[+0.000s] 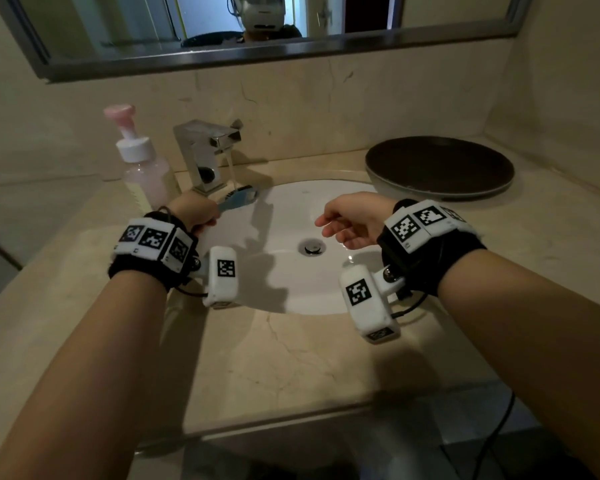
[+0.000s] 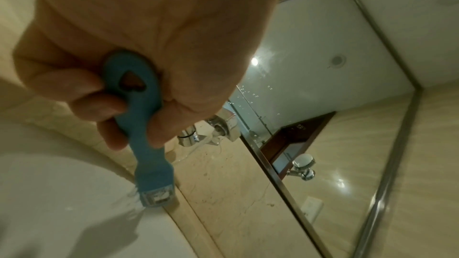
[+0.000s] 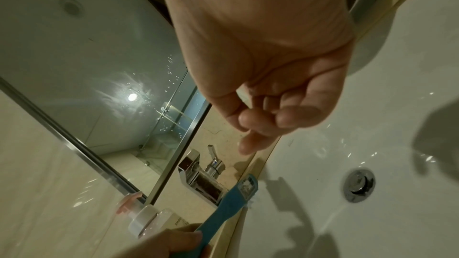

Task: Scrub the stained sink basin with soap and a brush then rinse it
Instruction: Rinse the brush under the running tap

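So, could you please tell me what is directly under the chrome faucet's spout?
Under the chrome faucet spout, running water falls onto the head of the blue plastic brush, gripped by the left hand. The white sink basin beneath the head is covered.

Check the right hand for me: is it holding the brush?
No, the right hand hangs empty over the sink basin; the left hand grips the blue brush.

The head camera looks forward and down from above the counter, taking in both forearms, the white sink basin (image 1: pixel 291 271), the chrome faucet (image 1: pixel 205 150) and the mirror (image 1: pixel 257 29) behind. The left wrist camera sits close under the left hand (image 2: pixel 124 46), facing along the blue brush (image 2: pixel 146 134) toward the mirror. The right wrist camera, close under the right hand (image 3: pixel 261 66), faces the faucet. All three share basin, brush and faucet.
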Tool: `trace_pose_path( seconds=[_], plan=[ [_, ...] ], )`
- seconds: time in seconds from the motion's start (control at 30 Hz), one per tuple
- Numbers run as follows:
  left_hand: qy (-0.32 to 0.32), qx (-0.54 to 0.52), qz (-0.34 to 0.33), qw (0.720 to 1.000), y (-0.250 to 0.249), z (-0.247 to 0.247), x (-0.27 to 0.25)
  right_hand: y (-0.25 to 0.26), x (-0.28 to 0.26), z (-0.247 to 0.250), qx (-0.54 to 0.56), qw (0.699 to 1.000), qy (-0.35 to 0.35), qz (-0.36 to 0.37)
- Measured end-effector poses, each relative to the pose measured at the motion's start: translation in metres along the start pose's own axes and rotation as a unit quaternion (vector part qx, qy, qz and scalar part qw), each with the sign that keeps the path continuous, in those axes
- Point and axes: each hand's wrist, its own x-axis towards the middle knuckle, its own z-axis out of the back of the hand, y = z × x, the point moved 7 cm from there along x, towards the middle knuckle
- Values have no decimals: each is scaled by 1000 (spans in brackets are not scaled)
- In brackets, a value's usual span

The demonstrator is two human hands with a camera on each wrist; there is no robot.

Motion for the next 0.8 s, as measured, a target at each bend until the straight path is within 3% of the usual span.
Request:
trace_pose_path(
  seconds=[0.47,0.8],
  plan=[
    [79,-150,-16,985,29,-13,24,50,53,-37,-51,998,18,14],
    [80,-146,-10,986,35,-13,24,139,111,-44,-27,991,-53,120]
  ],
)
